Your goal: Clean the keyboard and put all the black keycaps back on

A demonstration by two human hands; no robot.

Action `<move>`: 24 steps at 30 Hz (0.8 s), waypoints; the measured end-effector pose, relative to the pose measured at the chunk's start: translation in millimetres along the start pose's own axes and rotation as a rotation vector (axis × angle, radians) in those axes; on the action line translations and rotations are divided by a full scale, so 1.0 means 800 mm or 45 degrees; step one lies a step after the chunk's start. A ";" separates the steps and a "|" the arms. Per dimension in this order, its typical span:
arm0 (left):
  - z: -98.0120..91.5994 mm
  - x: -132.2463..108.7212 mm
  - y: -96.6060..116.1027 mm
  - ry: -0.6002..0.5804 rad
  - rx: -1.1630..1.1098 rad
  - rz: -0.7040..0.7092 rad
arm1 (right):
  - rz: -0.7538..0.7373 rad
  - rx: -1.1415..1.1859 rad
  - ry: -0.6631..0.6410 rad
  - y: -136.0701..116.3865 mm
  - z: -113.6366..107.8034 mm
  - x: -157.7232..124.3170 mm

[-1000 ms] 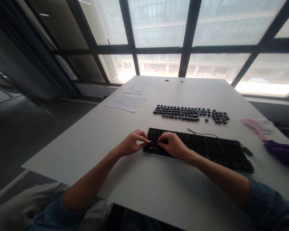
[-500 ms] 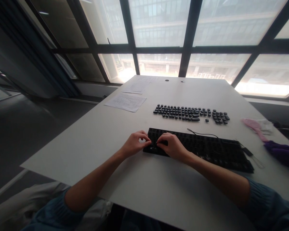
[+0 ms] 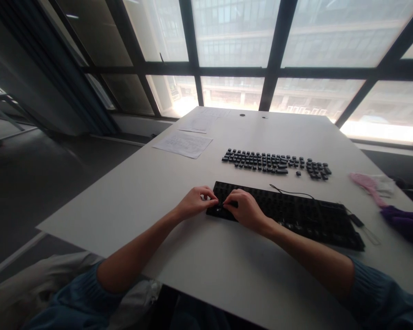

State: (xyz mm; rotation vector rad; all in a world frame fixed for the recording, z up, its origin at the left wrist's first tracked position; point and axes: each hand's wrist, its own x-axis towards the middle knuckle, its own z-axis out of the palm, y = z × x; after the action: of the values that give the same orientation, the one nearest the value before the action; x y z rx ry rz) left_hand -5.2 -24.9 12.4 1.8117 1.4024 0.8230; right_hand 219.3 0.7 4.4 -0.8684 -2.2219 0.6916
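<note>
— Where are my hands?

— Both are at the left end of the keyboard (image 3: 296,214), which lies along the near edge of the counter (image 3: 141,197) and runs off toward its right edge. Your left hand (image 3: 193,202) sits just off that end with thumb and forefinger pinched narrow. Your right hand (image 3: 247,209) rests on the frame with its fingers curled tight, and the tips of both hands almost meet. I cannot tell whether anything small sits between them; it is too dark there.

— And the step?

— As I judge it, you are doing fine fingertip work on the first sockets at that end. The frame looks bare of caps, and the keycaps (image 3: 275,162) lie in rows beyond it, toward the middle of the counter. One loose cap (image 3: 298,173) sits just in front of the rows. A next move there calls for a light, straight press or pull, with the frame held steady, since nothing pins it down.

— Anything in the way?

— Nothing between you and the rows. A thin cable (image 3: 291,191) loops off the keyboard's far side, so a reach across passes over it. At the keyboard's right end lies a small wire tool (image 3: 366,229). Toward the right edge are a pink brush (image 3: 366,184) and a purple cloth (image 3: 404,221), well apart from your hands. Printed sheets (image 3: 183,143) lie toward the far left corner.
</note>
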 end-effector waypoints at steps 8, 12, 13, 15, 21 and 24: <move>0.000 0.001 0.001 -0.002 -0.002 0.000 | -0.147 -0.070 -0.068 -0.003 -0.002 -0.002; 0.000 0.000 0.004 -0.001 -0.011 -0.034 | -0.178 -0.138 -0.120 -0.009 -0.009 -0.005; 0.000 0.000 0.005 0.000 -0.011 -0.044 | -0.179 -0.155 -0.118 -0.010 -0.010 -0.005; 0.001 0.000 0.006 0.000 -0.004 -0.059 | -0.183 -0.180 -0.118 -0.010 -0.010 -0.006; 0.003 0.000 0.011 0.014 0.006 -0.126 | -0.230 -0.273 -0.131 -0.008 -0.005 -0.008; 0.004 0.000 0.013 0.011 -0.003 -0.178 | -0.238 -0.279 -0.127 -0.007 -0.004 -0.008</move>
State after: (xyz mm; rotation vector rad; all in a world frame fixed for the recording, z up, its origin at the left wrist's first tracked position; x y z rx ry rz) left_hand 2.7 -27.4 19.4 1.6888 1.5134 0.7605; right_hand 223.4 -6.8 7.6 -0.7307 -2.4644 0.4173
